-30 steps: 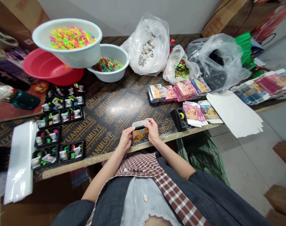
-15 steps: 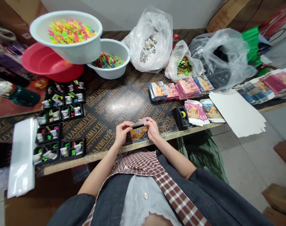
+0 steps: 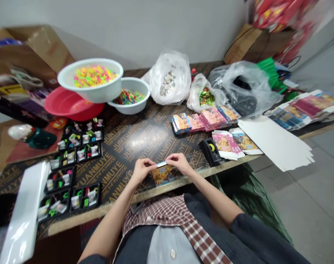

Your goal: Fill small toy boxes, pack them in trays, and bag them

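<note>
On the dark plywood table, the left hand and right hand pinch 1 illustrated carton by its top (black tape dispenser to the right).

1. Dark brown-black plywood tabletop: "JUNYUANMUYE" in gold capitals, repeated in slanting rows.
2. Same tabletop, smaller gold line under the name: "CORE F-F PLYWOOD" legible near front left, soft elsewhere.
3. Some repeats partly covered; only "YUANMUYE" or "ANMUYE" shows.
4. Small yellow-and-blue printed cardboard box at front edge: title lettering on front panel, too small to read.
5. Stacked pink and blue printed cardboard boxes: print unreadable.
6. Large brown cardboard carton, back left: reddish marks, blurred.
</note>
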`<state>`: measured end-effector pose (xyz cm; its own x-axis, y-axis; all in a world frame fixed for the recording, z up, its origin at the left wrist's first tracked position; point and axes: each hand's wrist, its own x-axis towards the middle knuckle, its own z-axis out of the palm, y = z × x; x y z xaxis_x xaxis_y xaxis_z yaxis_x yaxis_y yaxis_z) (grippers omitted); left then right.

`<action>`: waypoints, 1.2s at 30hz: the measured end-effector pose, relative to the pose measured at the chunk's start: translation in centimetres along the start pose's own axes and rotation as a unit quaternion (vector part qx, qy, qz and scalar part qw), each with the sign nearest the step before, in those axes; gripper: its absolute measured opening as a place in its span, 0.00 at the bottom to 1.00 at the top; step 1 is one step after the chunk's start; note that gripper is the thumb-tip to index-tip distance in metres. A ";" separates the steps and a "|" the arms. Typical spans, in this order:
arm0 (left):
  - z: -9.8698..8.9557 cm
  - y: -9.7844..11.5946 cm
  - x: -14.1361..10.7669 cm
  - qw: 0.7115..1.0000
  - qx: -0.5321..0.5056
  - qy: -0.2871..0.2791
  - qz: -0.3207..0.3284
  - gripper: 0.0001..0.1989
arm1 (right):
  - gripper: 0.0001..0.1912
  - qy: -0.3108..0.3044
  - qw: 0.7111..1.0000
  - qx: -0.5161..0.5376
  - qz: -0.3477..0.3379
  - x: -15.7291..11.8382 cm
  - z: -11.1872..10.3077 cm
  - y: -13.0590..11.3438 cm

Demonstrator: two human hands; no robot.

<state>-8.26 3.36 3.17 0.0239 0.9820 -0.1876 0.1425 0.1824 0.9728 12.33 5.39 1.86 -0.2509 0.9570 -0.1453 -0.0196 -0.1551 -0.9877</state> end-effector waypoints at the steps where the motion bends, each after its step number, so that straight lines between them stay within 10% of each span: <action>1: 0.0 0.2 0.0 1.000 0.003 0.004 0.006 0.07 | 0.12 -0.010 1.000 0.006 0.000 0.2 -0.1 -0.1; 10: -0.6 -1.1 -1.3 0.948 0.165 0.005 0.271 0.08 | 0.17 -0.095 0.979 -0.081 -0.162 0.6 -1.7 0.8; 15: 1.0 -0.4 -0.2 0.914 0.266 -0.081 0.295 0.13 | 0.11 -0.113 0.949 -0.183 -0.231 -1.5 -3.4 0.6; 17: 1.8 0.5 0.2 0.902 0.298 -0.104 0.294 0.13 | 0.15 -0.054 0.949 -0.217 -0.221 -3.0 -6.1 -0.2; 22: 3.2 2.5 1.2 0.863 0.364 -0.039 0.348 0.15 | 0.07 0.351 0.900 -0.231 -0.116 -7.1 -17.2 -0.9; 26: 4.6 1.8 2.0 0.822 0.413 -0.052 0.388 0.19 | 0.07 0.352 0.915 -0.197 -0.023 -7.9 -22.0 0.4; 36: 5.5 0.6 2.1 0.831 0.403 -0.037 0.381 0.20 | 0.04 0.394 0.904 -0.147 -0.073 -8.4 -20.3 1.7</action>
<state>-2.71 5.21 2.61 0.4684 0.7856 0.4043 0.6735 -0.6136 0.4122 34.04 2.09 0.20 0.5042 0.8570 0.1065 0.2909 -0.0525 -0.9553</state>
